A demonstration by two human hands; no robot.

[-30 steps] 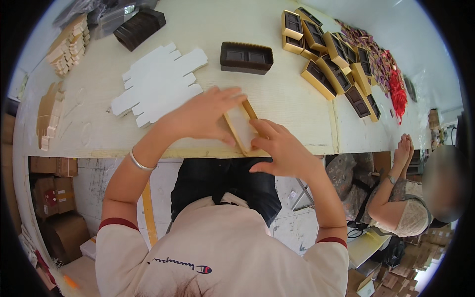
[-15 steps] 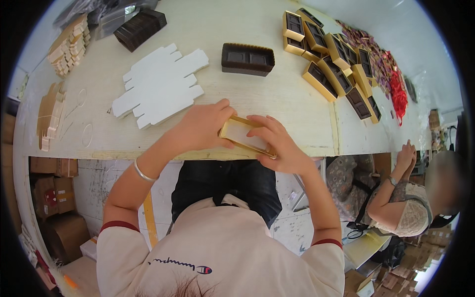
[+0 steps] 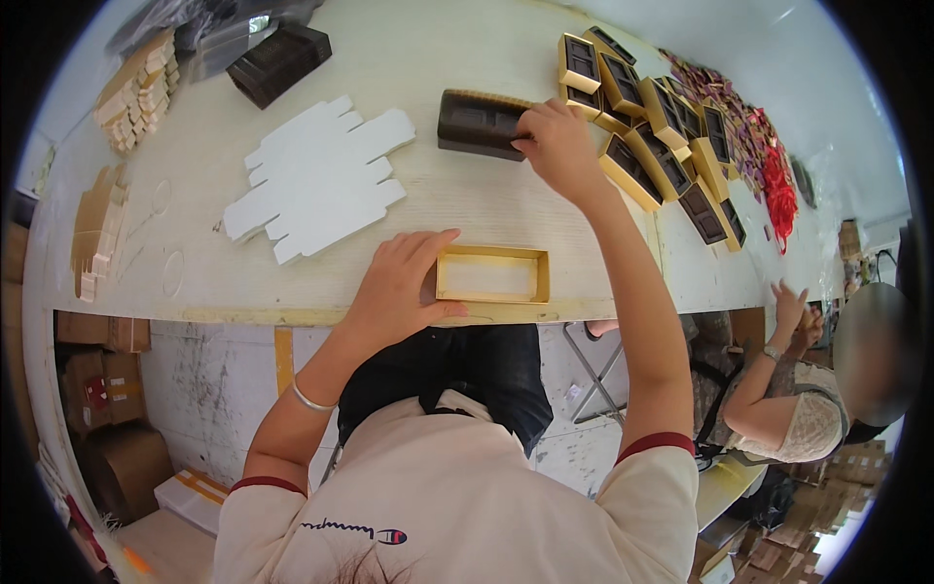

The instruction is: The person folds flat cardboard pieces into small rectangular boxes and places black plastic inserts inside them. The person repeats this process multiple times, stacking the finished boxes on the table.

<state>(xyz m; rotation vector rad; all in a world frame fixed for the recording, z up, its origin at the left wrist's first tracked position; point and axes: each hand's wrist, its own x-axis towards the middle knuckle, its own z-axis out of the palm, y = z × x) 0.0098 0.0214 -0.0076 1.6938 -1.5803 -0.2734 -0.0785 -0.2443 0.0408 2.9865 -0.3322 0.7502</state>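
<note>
A small open gold box [image 3: 541, 277] with a pale inside lies near the table's front edge. My left hand [image 3: 397, 284] is at its left end, thumb and fingers on the two corners there. Farther back stands a stack of dark brown plastic trays [image 3: 477, 125] with ribbed sides. My right hand [image 3: 559, 146] reaches over to its right end, with thumb and fingers pinched on the top tray's edge. To the left lies a stack of flat white card blanks [image 3: 316, 180] with notched flaps.
Several gold boxes with dark trays inside [image 3: 666, 146] are piled at the back right, beside red ribbon [image 3: 780, 185]. More dark trays [image 3: 279, 66] and folded card pieces [image 3: 136, 92] sit at the back left. A co-worker's hands [image 3: 790, 316] show at the right.
My right hand has left the gold box and moved up and right to the dark tray stack. The box has been set level on the table, with my left hand still at it.
</note>
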